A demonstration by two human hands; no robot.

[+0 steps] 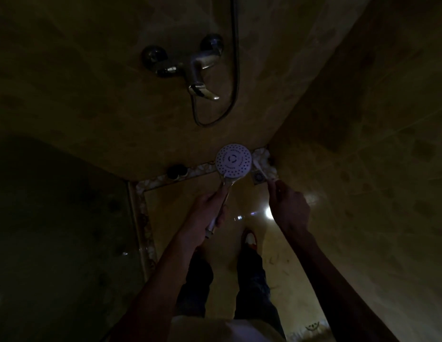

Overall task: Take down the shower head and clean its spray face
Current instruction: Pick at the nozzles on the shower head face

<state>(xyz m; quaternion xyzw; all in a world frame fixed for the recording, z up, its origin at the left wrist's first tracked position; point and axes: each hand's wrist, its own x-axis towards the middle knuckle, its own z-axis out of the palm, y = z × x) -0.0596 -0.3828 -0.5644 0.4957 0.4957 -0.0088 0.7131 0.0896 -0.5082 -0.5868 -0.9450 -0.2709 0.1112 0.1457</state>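
The round white shower head (234, 160) has many small dark holes. The left hand (207, 211) grips its handle. The right hand (287, 206) pinches a toothbrush (260, 170) beside its rim. No writing can be read.

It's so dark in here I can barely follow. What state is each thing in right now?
Shower head: off the wall, spray face up toward the camera.
Left hand: grips the shower head's handle.
Brush: its head at the right rim of the spray face.
Right hand: holds the brush.
Tap: no water seen running.
Hose: hangs in a loop below the tap.
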